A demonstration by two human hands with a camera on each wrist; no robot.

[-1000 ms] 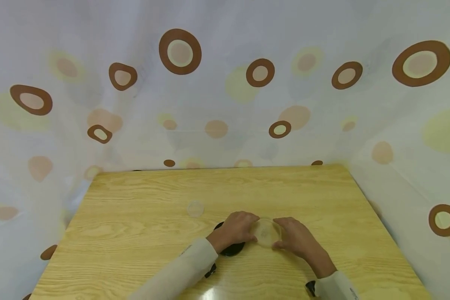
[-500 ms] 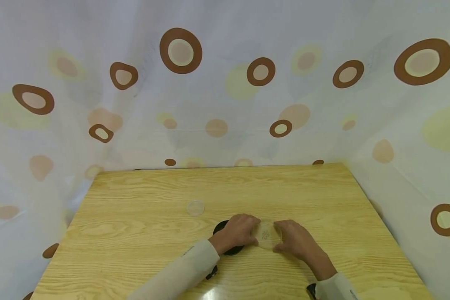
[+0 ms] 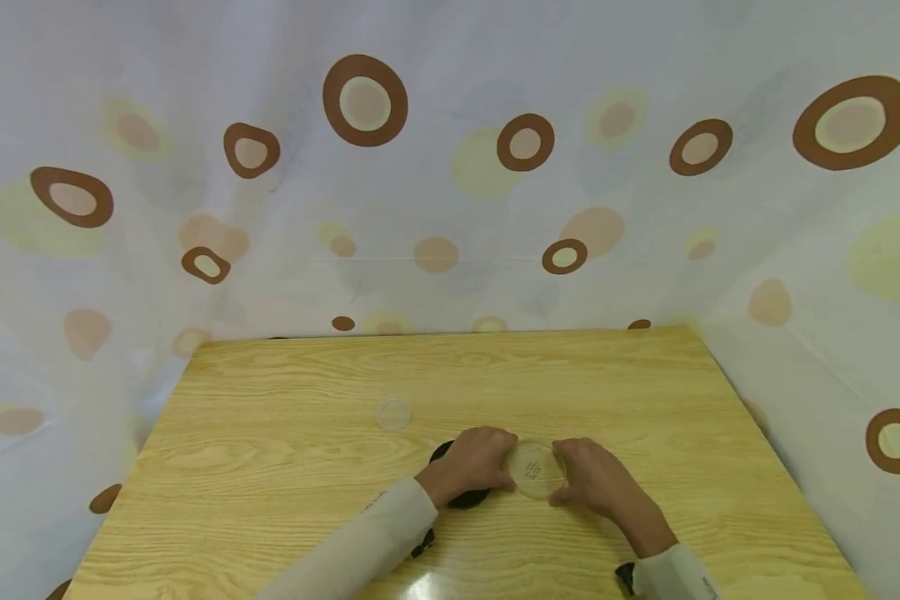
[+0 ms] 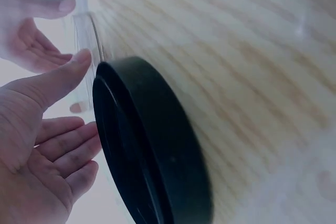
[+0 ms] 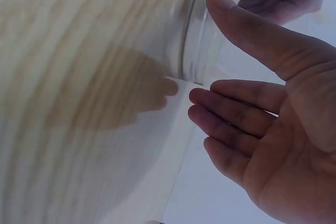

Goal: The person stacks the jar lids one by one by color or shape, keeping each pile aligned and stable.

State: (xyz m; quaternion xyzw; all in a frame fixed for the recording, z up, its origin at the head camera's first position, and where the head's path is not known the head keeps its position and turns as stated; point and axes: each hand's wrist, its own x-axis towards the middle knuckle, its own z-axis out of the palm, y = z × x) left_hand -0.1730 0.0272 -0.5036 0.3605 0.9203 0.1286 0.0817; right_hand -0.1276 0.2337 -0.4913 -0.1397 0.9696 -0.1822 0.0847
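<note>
We've got the clear round dish (image 3: 536,471) right between them, left hand (image 3: 476,462) at one side of its rim, right hand (image 3: 592,477) at the other, and both are unclenched, fingers loosely extended! Just beside the left hand, partly hidden beneath it from above, we spot the black round piece (image 4: 173,145); farther back on the wooden table (image 3: 270,450) lies a small clear disc (image 3: 393,414)

We identify the place as a screened tabletop work area. We observe a wood-grain table (image 3: 285,392) bounded at the rear and both sides by white sheeting (image 3: 420,196) printed with brown rings (image 3: 332,100) and pastel spots (image 3: 436,255); we cannot determine the room type.
</note>
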